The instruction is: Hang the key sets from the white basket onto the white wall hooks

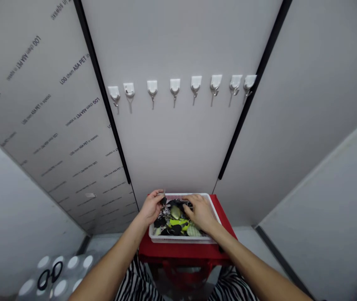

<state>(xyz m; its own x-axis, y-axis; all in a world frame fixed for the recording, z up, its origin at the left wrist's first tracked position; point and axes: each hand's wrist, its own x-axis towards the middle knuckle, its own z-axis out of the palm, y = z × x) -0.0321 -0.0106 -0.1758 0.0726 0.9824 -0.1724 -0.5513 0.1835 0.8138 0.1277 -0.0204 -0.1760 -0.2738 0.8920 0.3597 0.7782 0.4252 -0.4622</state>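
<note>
A white plastic basket (183, 239) holds a jumble of small items in black, bright yellow-green, pale green and patterned fabric or plastic. Above its left end, my left hand (150, 208) pinches a small black item (163, 202) between thumb and fingertips; its exact kind is too small to make out. My right hand (201, 212) reaches over the basket's right side, thumb and fingers apart, fingertips at the black pieces near the back. Close to that thumb lies a rounded olive-green piece (175, 212), with a yellow-green piece (178, 223) nearer me.
The basket rests on a red covered stand (184, 251) against the wall. Several white adhesive hooks (175, 85) run in a row across the wall panel, between two black strips (103, 92). Lower left stands a wrapped pack of bottles (60, 288) with a black handle.
</note>
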